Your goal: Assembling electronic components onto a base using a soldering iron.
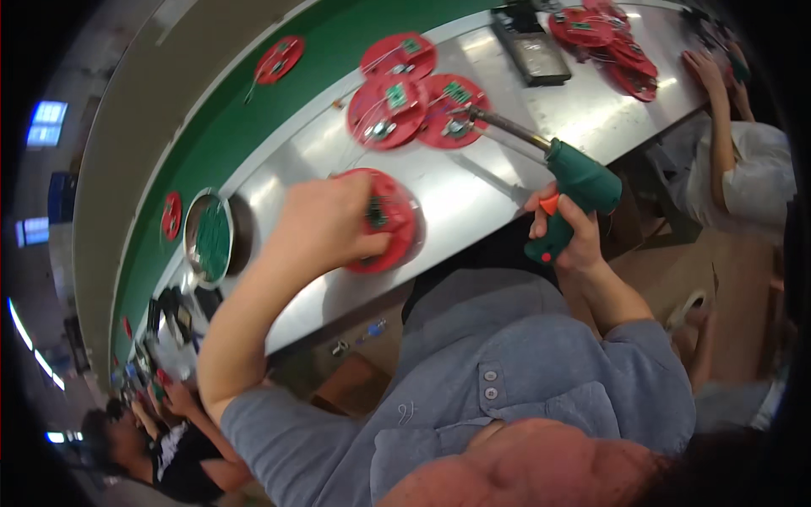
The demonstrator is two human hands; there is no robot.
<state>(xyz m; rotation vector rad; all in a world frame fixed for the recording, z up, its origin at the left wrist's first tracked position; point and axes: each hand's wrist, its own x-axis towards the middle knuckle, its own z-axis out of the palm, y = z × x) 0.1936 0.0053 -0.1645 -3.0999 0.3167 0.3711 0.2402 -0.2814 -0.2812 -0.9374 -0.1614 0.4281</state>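
My left hand (325, 221) is closed over the left side of a red round disc (400, 221) with a small green circuit board on it. The thumb lies across the disc's face, and the other fingertips are partly hidden. In my right hand (577, 234) is a green pistol-shaped soldering gun (587, 177), a finger at its orange trigger. The gun's metal barrel points up and left. Its tip is in front of one red disc (441, 131) of a cluster; beside it lie another disc (372, 114) and a third (393, 52), all with boards and thin wires.
A metal bowl (239, 232) of green strips stands left on the metal table (296, 308). Single discs (280, 61) sit on the green belt (325, 34). At the far right are a dark box (541, 57) and piled red discs (621, 55). Other people (752, 160) work at both sides.
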